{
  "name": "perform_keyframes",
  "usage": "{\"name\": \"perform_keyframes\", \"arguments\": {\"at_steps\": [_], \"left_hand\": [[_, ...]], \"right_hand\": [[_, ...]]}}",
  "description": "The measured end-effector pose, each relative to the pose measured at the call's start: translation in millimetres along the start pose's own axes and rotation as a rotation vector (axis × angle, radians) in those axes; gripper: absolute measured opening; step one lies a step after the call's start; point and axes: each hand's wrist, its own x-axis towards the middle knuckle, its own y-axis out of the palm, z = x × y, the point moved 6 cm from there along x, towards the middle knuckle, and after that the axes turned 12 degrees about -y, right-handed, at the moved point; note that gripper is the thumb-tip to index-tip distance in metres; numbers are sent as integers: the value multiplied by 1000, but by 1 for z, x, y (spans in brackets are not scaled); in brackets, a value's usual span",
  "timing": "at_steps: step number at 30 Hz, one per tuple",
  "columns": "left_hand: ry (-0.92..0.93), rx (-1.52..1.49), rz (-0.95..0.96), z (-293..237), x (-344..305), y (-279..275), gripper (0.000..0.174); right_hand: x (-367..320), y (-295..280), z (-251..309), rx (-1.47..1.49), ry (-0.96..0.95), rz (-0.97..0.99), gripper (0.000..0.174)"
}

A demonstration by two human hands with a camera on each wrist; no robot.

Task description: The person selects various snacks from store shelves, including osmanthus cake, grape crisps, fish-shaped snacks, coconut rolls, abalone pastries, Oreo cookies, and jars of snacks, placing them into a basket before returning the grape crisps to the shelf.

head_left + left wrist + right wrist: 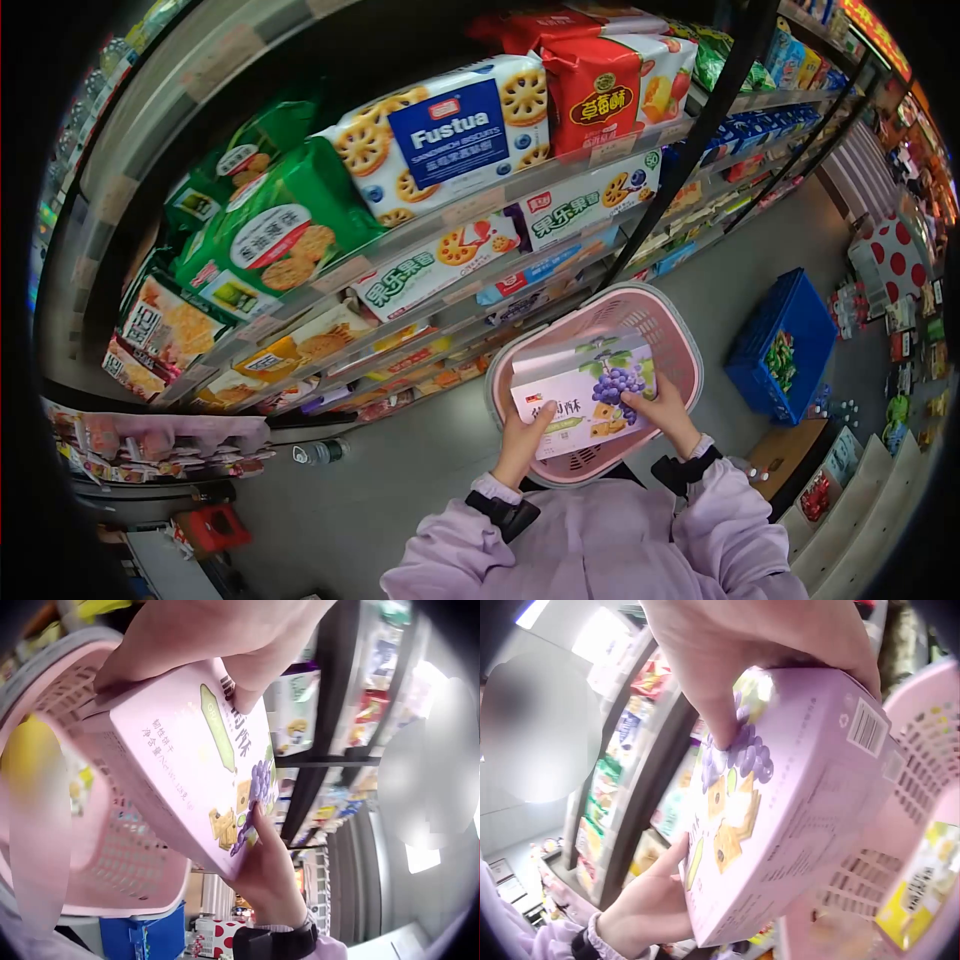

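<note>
A pale purple biscuit box [585,395], printed with grapes and biscuits, is held by both hands over a pink basket [672,325]. My left hand [522,440] grips its left end, thumb on the printed front. At the other end my right hand [665,415] holds it, thumb lying on the grape picture. In the left wrist view the box [176,757] is tilted, with the left thumb across its face. A barcode shows on the side of the box [802,795] in the right wrist view. Inside the basket lies a yellow and white packet [922,892].
Shelves of packaged biscuits rise in front, including a white and blue Fustua pack [450,140], green packs [275,235] and a red pack [600,90]. A blue crate [775,345] stands on the floor at right. A clear bottle [320,452] lies on the floor at left.
</note>
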Motion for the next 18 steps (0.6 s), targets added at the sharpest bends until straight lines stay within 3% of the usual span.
{"name": "perform_keyframes", "arguments": {"at_steps": [5, 6, 7, 8, 11, 15, 16, 18], "left_hand": [[-322, -209, -89, 107, 71, -5, 40], [-325, -257, -113, 122, 84, -10, 40], [-327, -305, -136, 135, 94, -15, 41], [-326, -353, -160, 145, 103, -21, 41], [-344, -411, -204, 164, 120, -36, 41], [-290, -437, -337, 176, 129, -49, 50], [-380, -374, -412, 207, 141, -69, 53], [-307, -364, -363, 207, 143, -68, 44]], "right_hand": [[49, 0, -105, 35, 137, 100, 63], [61, 4, -127, 38, 167, 126, 63], [76, 13, -185, 8, 100, 192, 63], [83, 20, -198, 16, 114, 225, 62], [107, 47, -233, 20, 122, 334, 57], [122, 58, -207, 126, 55, 406, 50], [122, 58, -206, 189, 53, 440, 49], [120, 58, -213, 199, 111, 472, 46]]}}
